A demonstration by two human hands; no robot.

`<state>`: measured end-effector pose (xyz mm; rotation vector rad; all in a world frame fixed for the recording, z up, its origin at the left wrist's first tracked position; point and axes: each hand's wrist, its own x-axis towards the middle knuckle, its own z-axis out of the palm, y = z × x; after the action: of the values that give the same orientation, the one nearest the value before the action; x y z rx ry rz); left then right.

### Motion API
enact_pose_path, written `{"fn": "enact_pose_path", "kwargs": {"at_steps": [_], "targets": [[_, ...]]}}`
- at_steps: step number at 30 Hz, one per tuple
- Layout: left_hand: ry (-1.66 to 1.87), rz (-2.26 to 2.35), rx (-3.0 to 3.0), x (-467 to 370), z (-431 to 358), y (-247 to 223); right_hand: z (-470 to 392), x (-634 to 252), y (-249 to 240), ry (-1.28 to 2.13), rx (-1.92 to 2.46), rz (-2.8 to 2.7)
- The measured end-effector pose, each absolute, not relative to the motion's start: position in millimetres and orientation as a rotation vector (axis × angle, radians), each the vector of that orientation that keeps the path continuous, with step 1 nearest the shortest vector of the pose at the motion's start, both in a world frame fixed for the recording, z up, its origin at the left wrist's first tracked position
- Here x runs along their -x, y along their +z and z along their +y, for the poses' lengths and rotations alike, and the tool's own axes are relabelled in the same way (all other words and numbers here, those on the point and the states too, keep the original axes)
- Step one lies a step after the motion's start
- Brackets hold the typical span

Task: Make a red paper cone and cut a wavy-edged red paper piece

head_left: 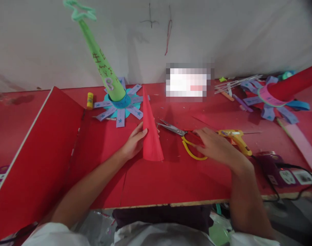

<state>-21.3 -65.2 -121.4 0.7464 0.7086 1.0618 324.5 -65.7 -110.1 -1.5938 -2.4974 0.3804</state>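
Note:
My left hand (136, 140) is closed around a tall red paper cone (152, 136), with its thumb on the near side and its fingers behind. The cone stands upright, point up, its wide end close to the table. To the right, a pair of scissors (182, 133) with one red and one yellow handle is at the table, blades slightly apart and aimed at the cone. The fingers of my right hand (213, 145) are bent around the red handle; part of the grip is hidden. Just beyond that hand lies a yellow glue gun (234, 136).
A green paper cone hat (104, 68) with a purple-strip base stands back left, beside a glue stick (90, 100). A red cone hat (286, 89) lies at right. A red upright board (43, 150) borders the left. A purple power strip (273, 167) with cables sits front right.

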Motion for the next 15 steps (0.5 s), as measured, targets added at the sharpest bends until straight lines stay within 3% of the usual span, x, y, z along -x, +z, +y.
{"fn": "enact_pose_path", "kwargs": {"at_steps": [6,15], "targets": [[1.047,0.723,-0.733,22,-66,-119,-81,-301,-101,0.152,1.799,-2.609],[1.058,0.722,-0.739,24,-66,-122,-80,-293,-107,-0.026,1.699,-2.565]]}}
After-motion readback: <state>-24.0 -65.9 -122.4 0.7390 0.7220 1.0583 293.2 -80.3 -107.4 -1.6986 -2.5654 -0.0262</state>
